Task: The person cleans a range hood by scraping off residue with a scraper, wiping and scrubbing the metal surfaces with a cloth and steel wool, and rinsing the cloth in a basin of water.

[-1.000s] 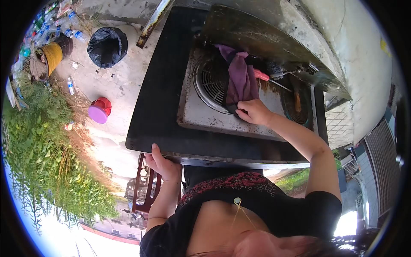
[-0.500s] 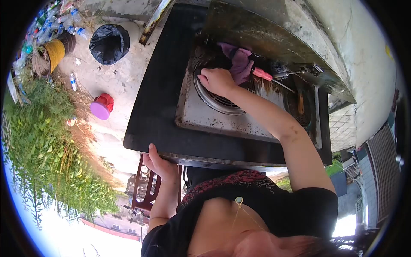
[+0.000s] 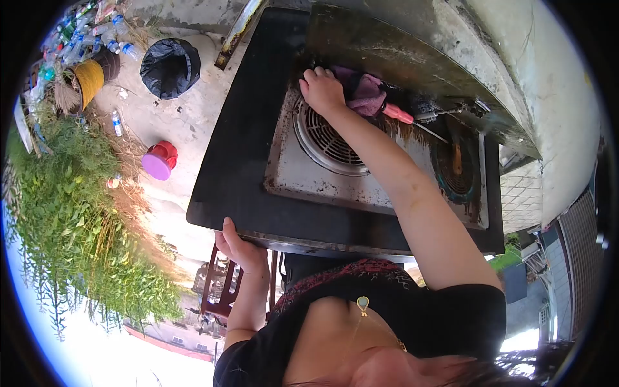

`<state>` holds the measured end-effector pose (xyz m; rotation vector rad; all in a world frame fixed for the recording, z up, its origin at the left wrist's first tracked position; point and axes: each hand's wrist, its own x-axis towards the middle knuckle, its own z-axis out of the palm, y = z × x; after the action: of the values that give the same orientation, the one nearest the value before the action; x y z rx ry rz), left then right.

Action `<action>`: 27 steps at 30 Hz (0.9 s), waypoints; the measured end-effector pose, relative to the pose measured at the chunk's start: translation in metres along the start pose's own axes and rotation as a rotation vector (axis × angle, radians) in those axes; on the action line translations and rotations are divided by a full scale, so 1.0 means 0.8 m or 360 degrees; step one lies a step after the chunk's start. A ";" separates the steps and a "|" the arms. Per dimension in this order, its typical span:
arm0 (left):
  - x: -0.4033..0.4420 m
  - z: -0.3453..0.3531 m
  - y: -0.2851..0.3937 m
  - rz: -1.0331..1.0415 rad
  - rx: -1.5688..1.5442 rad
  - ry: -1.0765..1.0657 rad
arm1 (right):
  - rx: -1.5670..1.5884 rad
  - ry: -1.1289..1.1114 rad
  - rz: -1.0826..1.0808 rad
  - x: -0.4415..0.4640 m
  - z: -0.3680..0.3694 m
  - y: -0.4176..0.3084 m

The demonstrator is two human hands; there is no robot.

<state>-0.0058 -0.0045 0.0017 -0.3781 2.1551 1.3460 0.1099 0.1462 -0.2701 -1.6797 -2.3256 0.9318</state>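
My right hand (image 3: 324, 91) reaches across the stove to the far left corner of its metal panel (image 3: 300, 187). The fingers are curled down against the grimy surface, and whatever they hold or press is hidden. Just right of it lies a crumpled purple cloth (image 3: 366, 97). Below the hand is a round burner with a ringed grate (image 3: 332, 138). My left hand (image 3: 240, 248) grips the near left edge of the black stove top (image 3: 222, 193), thumb above and fingers underneath. A screwdriver with a pinkish-red handle (image 3: 398, 113) lies beside the cloth.
A wooden-handled tool (image 3: 457, 159) rests on the right burner. Behind the panel rises a dirty metal backboard (image 3: 387, 48). On the ground at left are a black-lined bin (image 3: 171, 69), a red stool with a purple top (image 3: 158, 162), plastic bottles (image 3: 116, 122) and plants (image 3: 84, 226).
My right hand has moved from the burner's left rim up toward the back corner, beside the cloth, uncovering more of the grate. My left hand stays on the edge.
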 end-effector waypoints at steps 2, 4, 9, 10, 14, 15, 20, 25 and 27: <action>-0.001 -0.001 0.000 0.0030 0.0010 -0.0016 | 0.0121 -0.0108 -0.0065 -0.009 -0.007 0.001; -0.001 -0.004 0.000 0.0018 0.0012 -0.0025 | 0.0348 -0.0431 -0.0162 -0.035 -0.038 0.002; -0.001 -0.001 -0.001 0.0038 -0.0016 -0.0064 | 0.0673 -0.0860 -0.0678 -0.125 -0.148 0.017; -0.002 -0.001 -0.001 0.0025 -0.0028 -0.0067 | 0.0696 -0.0834 -0.0710 -0.128 -0.146 0.020; -0.003 0.000 0.001 -0.0002 -0.0033 -0.0073 | 0.0591 -0.0600 -0.0461 -0.070 -0.082 -0.014; -0.003 0.001 0.001 -0.0011 -0.0012 -0.0037 | 0.0558 -0.0413 -0.0400 -0.053 -0.049 -0.012; -0.001 -0.001 0.000 -0.0024 0.0002 0.0016 | 0.0436 -0.0531 -0.0147 -0.054 -0.060 -0.019; 0.000 -0.007 0.000 -0.0036 0.0016 -0.0048 | 0.0786 -0.0821 -0.0490 -0.128 -0.143 0.016; 0.000 -0.006 -0.002 -0.0035 -0.0011 -0.0053 | 0.0901 -0.0795 -0.0479 -0.131 -0.147 0.022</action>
<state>-0.0066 -0.0097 0.0025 -0.3788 2.1137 1.3387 0.2151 0.1038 -0.1596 -0.9209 -2.1631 1.8701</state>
